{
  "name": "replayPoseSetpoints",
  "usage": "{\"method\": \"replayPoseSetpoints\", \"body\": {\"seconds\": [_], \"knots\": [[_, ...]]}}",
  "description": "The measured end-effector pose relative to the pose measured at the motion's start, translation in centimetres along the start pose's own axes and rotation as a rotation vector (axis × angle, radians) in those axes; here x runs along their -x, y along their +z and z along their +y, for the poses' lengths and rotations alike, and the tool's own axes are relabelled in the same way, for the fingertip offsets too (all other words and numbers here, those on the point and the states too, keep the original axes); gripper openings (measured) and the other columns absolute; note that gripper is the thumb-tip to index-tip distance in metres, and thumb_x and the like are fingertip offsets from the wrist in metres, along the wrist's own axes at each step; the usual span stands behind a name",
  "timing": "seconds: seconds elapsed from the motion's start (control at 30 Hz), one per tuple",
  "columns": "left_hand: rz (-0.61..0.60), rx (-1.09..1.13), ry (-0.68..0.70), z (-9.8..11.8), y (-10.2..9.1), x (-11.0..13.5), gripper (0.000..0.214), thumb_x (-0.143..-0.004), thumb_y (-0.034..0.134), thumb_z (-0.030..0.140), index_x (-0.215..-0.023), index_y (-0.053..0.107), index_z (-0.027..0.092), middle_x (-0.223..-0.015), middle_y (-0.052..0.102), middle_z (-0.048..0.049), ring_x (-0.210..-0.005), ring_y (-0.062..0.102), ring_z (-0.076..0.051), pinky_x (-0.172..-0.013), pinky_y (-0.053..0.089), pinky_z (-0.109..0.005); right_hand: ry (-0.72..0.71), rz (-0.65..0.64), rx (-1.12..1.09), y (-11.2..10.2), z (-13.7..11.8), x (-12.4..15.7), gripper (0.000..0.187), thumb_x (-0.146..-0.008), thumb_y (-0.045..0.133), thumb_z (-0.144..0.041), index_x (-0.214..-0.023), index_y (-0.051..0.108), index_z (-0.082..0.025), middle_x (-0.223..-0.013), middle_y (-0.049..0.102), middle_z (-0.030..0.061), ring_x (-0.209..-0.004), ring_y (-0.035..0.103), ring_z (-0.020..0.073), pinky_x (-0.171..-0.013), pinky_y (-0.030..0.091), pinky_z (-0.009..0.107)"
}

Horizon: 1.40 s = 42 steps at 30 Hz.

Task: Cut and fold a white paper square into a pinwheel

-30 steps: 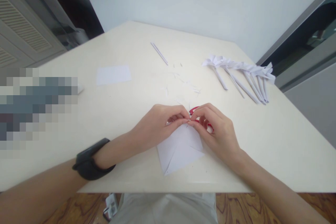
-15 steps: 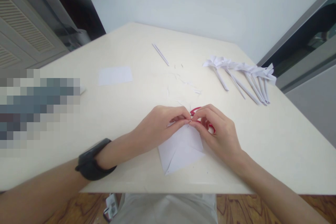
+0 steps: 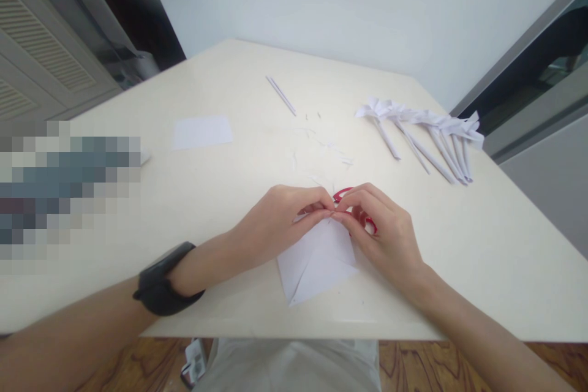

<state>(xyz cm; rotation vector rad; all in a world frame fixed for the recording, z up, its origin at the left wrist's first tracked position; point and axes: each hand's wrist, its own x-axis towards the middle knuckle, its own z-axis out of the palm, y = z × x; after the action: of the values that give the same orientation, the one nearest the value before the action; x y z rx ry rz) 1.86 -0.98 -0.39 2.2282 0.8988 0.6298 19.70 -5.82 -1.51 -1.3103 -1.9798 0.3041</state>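
Just below the frame's centre, a folded white paper lies between the left hand and right hand – both closed in fingertip pinches meeting over its upper corner, on what I cannot tell. Red handles show behind the right fingers; white paper pieces with rolled stems lie upper right.

A room, probably in a home
Beyond the left hand are a louvred door and plain wall; below it, wood-patterned floor.
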Motion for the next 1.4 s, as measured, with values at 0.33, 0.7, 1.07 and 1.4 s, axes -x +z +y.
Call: {"method": "replayPoseSetpoints", "body": {"seconds": [0.33,0.7,1.07,1.4], "knots": [[0.009,-0.126,0.096,-0.4,0.2,0.0,0.017,-0.089,0.047,0.021,-0.092,0.064,0.02,-0.09,0.07,0.0034,-0.079,0.063,-0.011,-0.067,0.044,-0.02,0.017,-0.007,0.004,0.0,0.1,0.0,0.004,-0.087,0.055,-0.018,-0.083,0.055,-0.019,-0.09,0.06,0.0025,-0.065,0.051,0.01,-0.054,0.04,0.024],[0.036,-0.33,0.234,-1.0,0.7,0.2,0.018,-0.091,0.042,0.022,-0.095,0.06,0.017,-0.089,0.07,-0.0002,-0.078,0.065,-0.013,-0.068,0.046,-0.024,0.061,-0.027,0.028,0.1,0.2,-0.2,0.006,-0.086,0.056,-0.018,-0.081,0.053,-0.019,-0.088,0.06,0.0016,-0.065,0.052,0.0109,-0.055,0.04,0.025],[0.08,-0.498,0.275,-1.2,0.7,0.2,0.016,-0.091,0.042,0.021,-0.092,0.059,0.018,-0.081,0.069,0.0019,-0.068,0.064,-0.012,-0.058,0.043,-0.024,0.07,-0.016,0.016,0.1,0.2,-0.2,0.003,-0.085,0.057,-0.019,-0.083,0.056,-0.02,-0.09,0.061,0.0017,-0.067,0.054,0.011,-0.054,0.04,0.025],[0.093,-0.661,0.343,-1.5,0.8,0.4,0.018,-0.091,0.041,0.018,-0.087,0.058,0.018,-0.073,0.065,0.0018,-0.063,0.06,-0.013,-0.052,0.039,-0.026,0.057,-0.039,0.037,0.1,0.3,-0.1,0.005,-0.087,0.052,-0.016,-0.085,0.056,-0.019,-0.092,0.06,0.0032,-0.067,0.053,0.0119,-0.054,0.04,0.025]]}}
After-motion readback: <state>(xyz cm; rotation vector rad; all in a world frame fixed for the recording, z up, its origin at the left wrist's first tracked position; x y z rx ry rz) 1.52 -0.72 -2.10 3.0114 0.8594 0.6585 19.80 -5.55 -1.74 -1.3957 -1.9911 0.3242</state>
